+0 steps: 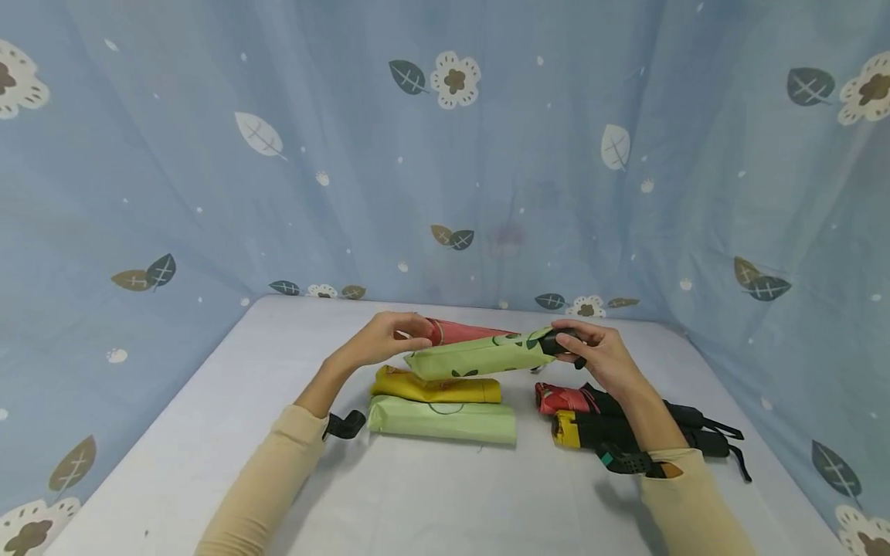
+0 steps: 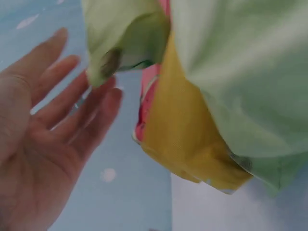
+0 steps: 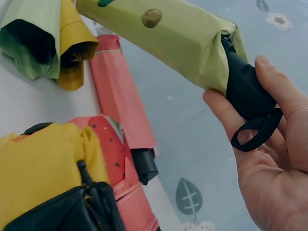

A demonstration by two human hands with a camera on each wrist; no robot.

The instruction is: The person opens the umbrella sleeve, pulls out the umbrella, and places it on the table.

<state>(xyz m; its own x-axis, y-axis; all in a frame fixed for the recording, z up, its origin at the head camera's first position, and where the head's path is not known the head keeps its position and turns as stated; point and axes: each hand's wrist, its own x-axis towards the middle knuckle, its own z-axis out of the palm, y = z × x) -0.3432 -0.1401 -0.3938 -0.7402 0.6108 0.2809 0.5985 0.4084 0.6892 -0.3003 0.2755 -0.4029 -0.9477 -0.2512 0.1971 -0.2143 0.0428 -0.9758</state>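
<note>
A folded umbrella in a light green sleeve [image 1: 480, 358] is held above the table. My right hand [image 1: 603, 357] grips its black handle [image 3: 248, 89], from which a wrist strap loop hangs. At the sleeve's far end, my left hand [image 1: 391, 337] has loosely extended fingers, with the fingertips right by the sleeve's corner [image 2: 108, 62]. Below lie a yellow sleeve [image 1: 445, 388] and a pale green sleeve [image 1: 445, 422], whose dark openings show in the right wrist view. Behind, a red sleeve [image 1: 464, 332] has a black handle [image 3: 145, 166] sticking out.
To the right on the white table [image 1: 445, 494] lie two folded umbrellas with black ends and straps, a red one [image 1: 565, 399] and a yellow one [image 1: 568, 429], beneath my right forearm. A blue curtain [image 1: 445, 170] with leaves and flowers hangs around the table's back and sides.
</note>
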